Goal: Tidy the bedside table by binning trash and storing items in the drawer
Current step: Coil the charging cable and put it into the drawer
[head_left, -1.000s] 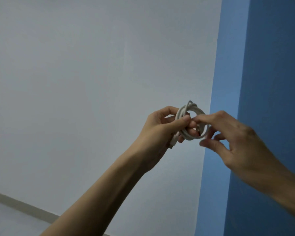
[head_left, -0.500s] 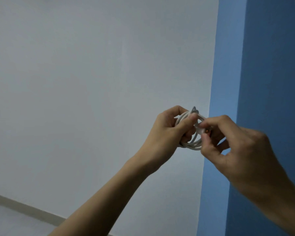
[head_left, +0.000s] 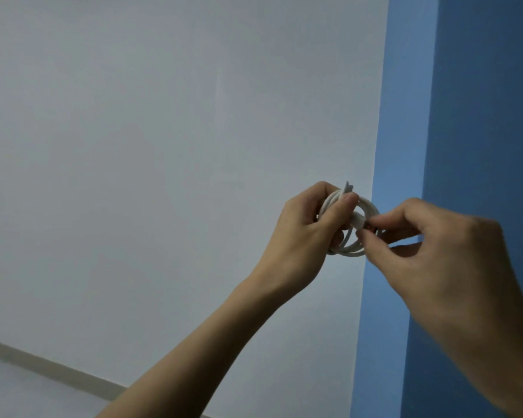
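Pale wall and a blue wall filled the background; no desk or drawer was seen. Nearest, the right hand was pinched shut on a plug end of the white cable. Beyond it, the left hand was closed round the coil. Light, springy loops were judged best gripped across the bundle. Open air lay all around.

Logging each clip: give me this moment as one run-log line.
left hand: grips coiled white cable | right hand: fingers pinch plug end at the coil | held in air | table, drawer, bin: out of view
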Tool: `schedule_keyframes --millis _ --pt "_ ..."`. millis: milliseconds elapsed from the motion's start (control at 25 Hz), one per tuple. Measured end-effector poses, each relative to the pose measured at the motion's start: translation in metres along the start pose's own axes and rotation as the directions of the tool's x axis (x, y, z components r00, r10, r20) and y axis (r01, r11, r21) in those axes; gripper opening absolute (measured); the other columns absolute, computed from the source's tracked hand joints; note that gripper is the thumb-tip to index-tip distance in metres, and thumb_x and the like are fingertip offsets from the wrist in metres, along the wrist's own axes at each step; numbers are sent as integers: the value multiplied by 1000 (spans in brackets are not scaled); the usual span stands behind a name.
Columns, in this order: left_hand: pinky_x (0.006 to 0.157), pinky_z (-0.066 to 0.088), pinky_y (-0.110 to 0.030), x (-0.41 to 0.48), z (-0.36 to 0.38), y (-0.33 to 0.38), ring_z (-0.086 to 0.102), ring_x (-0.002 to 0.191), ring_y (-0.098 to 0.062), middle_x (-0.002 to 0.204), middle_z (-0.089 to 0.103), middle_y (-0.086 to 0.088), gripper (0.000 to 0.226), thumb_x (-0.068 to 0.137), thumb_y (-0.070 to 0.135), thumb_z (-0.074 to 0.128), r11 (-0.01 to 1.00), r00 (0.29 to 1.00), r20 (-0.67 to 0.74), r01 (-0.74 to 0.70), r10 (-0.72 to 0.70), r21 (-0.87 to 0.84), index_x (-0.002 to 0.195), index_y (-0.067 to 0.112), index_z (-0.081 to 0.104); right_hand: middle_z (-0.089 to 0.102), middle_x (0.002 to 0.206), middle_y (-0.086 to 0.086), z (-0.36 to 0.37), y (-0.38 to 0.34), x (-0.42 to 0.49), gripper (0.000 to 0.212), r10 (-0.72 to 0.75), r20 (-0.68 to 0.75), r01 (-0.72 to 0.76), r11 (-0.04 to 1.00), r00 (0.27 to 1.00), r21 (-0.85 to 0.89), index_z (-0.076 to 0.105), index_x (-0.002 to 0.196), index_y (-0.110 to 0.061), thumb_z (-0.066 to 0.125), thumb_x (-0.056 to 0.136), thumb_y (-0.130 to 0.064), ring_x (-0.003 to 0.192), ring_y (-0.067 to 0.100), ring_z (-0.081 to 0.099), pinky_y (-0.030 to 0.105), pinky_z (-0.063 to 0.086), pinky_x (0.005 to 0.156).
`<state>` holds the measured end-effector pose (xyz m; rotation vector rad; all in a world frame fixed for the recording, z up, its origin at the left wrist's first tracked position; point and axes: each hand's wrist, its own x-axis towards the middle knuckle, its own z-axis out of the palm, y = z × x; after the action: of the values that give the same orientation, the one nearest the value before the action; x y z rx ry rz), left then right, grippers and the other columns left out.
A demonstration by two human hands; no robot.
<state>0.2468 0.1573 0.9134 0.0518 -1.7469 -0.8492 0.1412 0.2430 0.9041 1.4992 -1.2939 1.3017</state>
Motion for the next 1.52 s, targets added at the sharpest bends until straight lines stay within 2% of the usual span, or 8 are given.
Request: schedule_keyframes --millis 120,280,480,680,920,1120,1320,1520 --pt "47 37 -12 0 1 2 41 46 -5 56 44 8 23 96 18 48 999 1000 -13 -22 23 29 74 11 48 68 66 -9 0 -1 2 11 161 12 -161 976 987 148 65 66 -20 73 68 -28 53 4 64 19 53 62" --pt "44 35 -10 2 -4 -3 41 49 -9 62 40 -3 22 97 18 47 992 995 -94 -21 33 126 82 1 47 72 104 -1 -1 -2 -6 14 231 44 -234 936 972 263 59 63 -23 73 66 -23 86 12 70 21 58 71" --pt "38 30 -14 -2 -8 -7 38 37 -3 65 45 -21 20 97 17 46 996 996 -42 83 -84 -29 80 6 44 72 76 -14 -11 -5 -12 16 109 85 -126 968 990 218 52 64 -20 67 69 -23 55 -2 67 13 49 42" --pt "39 30 -11 1 -2 -6 32 47 -11 65 36 -12 22 94 5 46 998 996 -91 4 1 60 77 -4 39 55 48 -8 -12 -11 -4 12 94 230 -74 993 969 -93 46 70 -26 53 69 -36 44 14 53 25 40 41" --pt "44 35 -13 -4 1 -11 38 57 -17 64 37 -11 26 94 8 47 986 998 -39 -37 44 164 76 -6 35 42 54 -6 -11 -21 1 39 121 387 36 926 914 -375 33 60 -25 30 88 -52 49 8 37 22 27 44" --pt "46 34 -13 -8 -6 -21 43 52 -8 58 58 6 27 95 20 50 991 999 -19 30 -27 132 70 12 46 49 47 9 -23 -13 -3 55 131 525 -64 987 841 -144 42 54 -13 29 81 -59 45 21 45 36 40 49" --pt "45 30 -15 -13 -10 -30 34 47 -6 54 47 9 31 94 21 52 990 997 -6 75 -75 118 64 17 45 56 45 -7 -27 -3 -15 53 95 561 -148 988 822 50 51 66 -19 29 70 -67 40 10 48 19 39 43" --pt "39 35 -20 -9 -7 -22 41 44 -12 56 50 1 23 92 17 57 997 999 13 50 -51 51 70 10 55 68 79 -18 -16 13 -7 56 190 565 -254 966 803 37 61 79 -35 34 55 -78 74 -3 61 25 48 62"
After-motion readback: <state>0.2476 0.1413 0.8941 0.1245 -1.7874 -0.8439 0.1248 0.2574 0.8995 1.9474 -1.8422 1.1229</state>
